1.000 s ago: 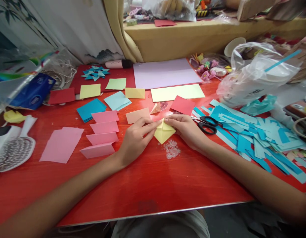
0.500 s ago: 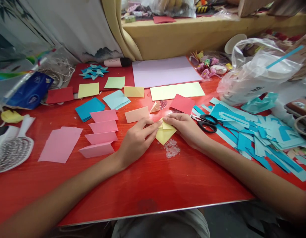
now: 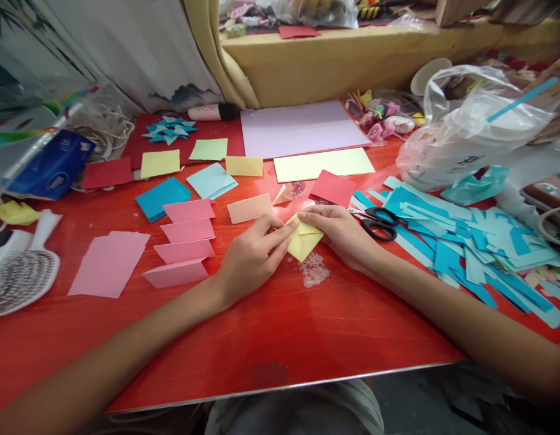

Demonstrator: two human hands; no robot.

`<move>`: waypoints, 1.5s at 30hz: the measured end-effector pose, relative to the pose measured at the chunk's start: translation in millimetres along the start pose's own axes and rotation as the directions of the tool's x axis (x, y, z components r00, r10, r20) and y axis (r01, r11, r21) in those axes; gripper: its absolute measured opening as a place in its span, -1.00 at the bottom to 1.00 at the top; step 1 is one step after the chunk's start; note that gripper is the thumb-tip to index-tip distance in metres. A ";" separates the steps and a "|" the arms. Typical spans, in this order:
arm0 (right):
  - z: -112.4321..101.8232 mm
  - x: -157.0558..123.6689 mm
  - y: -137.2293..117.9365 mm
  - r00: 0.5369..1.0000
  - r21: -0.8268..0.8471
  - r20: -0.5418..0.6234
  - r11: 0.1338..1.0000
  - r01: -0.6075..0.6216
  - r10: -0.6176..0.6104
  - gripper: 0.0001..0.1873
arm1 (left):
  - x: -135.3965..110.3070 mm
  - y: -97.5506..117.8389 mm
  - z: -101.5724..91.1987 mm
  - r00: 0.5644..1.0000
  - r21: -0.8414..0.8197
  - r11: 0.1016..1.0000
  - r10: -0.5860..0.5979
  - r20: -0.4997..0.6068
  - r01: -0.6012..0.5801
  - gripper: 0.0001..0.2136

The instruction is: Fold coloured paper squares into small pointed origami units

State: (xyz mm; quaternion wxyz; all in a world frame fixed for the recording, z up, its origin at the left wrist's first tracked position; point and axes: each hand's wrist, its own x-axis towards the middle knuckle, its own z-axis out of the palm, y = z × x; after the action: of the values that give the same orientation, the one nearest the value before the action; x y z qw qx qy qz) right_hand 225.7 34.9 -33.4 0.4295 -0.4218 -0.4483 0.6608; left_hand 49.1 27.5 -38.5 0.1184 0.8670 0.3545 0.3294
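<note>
Between my two hands is a small piece of yellow paper (image 3: 304, 244), folded with a pointed lower corner. My left hand (image 3: 257, 251) pinches its upper left side, and my right hand (image 3: 341, 232) grips the upper right edge with thumb and fingers. Part of the paper is hidden behind the fingertips. Just beyond the hands lie a small folded peach piece (image 3: 283, 194), a peach folded card (image 3: 249, 208) and a red paper square (image 3: 333, 188). Black-handled scissors (image 3: 379, 223) rest right beside my right hand.
Folded pink papers (image 3: 184, 252) stand in a row at left, near flat pink sheets (image 3: 108, 264). Blue paper strips (image 3: 470, 241) are heaped at right, below a plastic bag (image 3: 474, 133). A hairbrush (image 3: 28, 272) lies far left. The red table's front edge (image 3: 280, 387) runs close to me.
Both hands keep their hold on the yellow paper, whose lower corner has shifted slightly up and to the right. The whole view has moved a little; everything else stays in place.
</note>
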 end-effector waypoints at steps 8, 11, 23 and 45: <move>-0.3 0.1 1.6 1.000 -0.013 -0.006 1.000 0.022 -0.022 -0.79 | -1.8 0.8 0.9 0.999 0.008 1.000 -0.020 0.026 0.020 -0.68; 0.5 -0.7 0.7 0.999 -0.048 -0.004 0.998 0.045 -0.045 -0.80 | -1.7 0.9 0.9 0.999 -0.004 1.000 -0.029 0.024 0.029 -0.69; 1.2 -1.9 1.9 0.991 -0.230 -0.014 0.965 0.128 -0.135 -0.78 | 8.9 3.5 -12.7 0.928 -0.367 0.860 -0.277 0.250 0.356 -0.82; -6.5 7.2 -3.0 0.979 -0.151 0.201 0.989 0.006 0.025 -0.78 | 6.9 -4.8 -6.5 0.885 -0.547 0.716 -0.452 0.111 0.434 -0.82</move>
State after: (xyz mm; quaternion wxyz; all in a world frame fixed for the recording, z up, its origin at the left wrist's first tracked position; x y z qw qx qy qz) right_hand 230.4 43.9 -33.4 0.3455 -0.3860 -0.5360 0.6666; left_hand 45.9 35.6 -32.4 0.4356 0.6787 0.4415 0.3934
